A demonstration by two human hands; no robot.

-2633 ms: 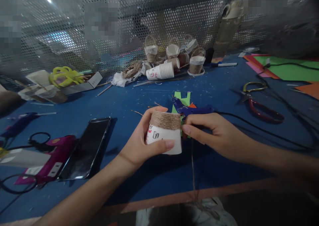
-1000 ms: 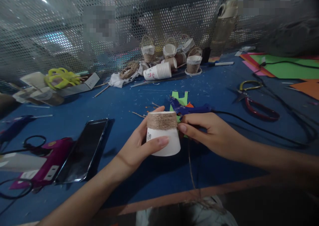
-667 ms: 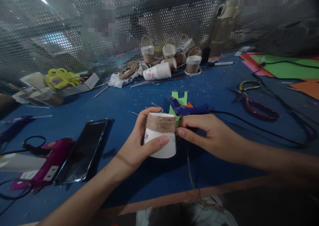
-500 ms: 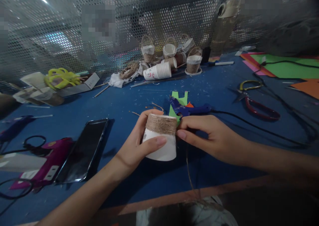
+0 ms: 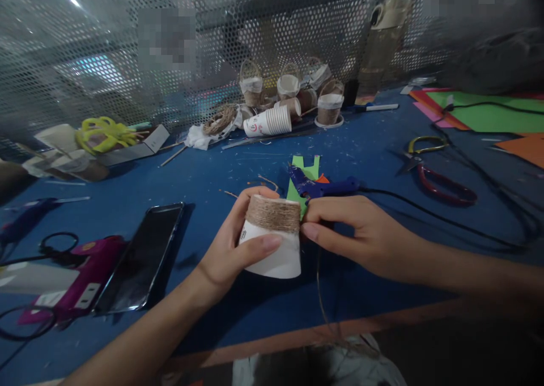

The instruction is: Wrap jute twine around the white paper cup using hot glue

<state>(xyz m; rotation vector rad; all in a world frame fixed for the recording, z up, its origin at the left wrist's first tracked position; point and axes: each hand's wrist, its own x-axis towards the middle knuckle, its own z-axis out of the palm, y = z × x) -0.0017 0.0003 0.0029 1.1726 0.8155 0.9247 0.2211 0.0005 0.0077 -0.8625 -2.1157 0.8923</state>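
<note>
A white paper cup (image 5: 274,258) is held tilted above the blue table, its upper part wound with brown jute twine (image 5: 274,213). My left hand (image 5: 238,238) is closed around the cup, thumb across its front and fingers behind. At the cup's right side, my right hand (image 5: 352,227) pinches the twine between thumb and forefinger. From there the loose strand (image 5: 319,284) hangs down over the table's front edge. Just behind my right hand lies a blue glue gun (image 5: 323,187), resting on a cut piece of green paper (image 5: 298,162).
Scissors (image 5: 442,173) lie at the right near coloured paper sheets (image 5: 480,111). A phone (image 5: 142,255) and a magenta power strip (image 5: 93,272) lie at left. Stacked paper cups (image 5: 270,122) and small twine-wrapped baskets (image 5: 330,109) stand at the back, before a perforated metal screen (image 5: 204,51).
The cup has turned and tilted slightly in my left hand, its base shifting a little lower. My right hand stays almost in place at the cup's side.
</note>
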